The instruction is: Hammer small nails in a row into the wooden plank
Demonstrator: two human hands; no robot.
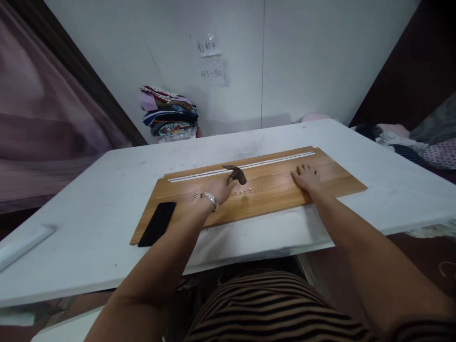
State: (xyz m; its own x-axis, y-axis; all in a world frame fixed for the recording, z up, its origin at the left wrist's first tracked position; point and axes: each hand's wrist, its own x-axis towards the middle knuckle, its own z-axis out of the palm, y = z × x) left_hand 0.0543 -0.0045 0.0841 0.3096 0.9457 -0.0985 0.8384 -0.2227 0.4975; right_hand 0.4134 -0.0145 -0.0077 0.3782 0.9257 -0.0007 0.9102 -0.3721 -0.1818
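Note:
My left hand, with a silvery bracelet at its wrist, is closed round the handle of a claw hammer. The dark hammer head is held above a wooden board. Just below and to the right of it, a row of small nails runs along the board. Several loose nails lie to the left of the wrist. My right hand rests on the right part of the board, its fingers spread, holding nothing. Most of the hammer handle is hidden by my left hand.
A black phone lies on the board's left end. White ruler-like strips run along its far side. The board lies on a white table. Folded cloths are stacked by the wall, and a white roll is at the left.

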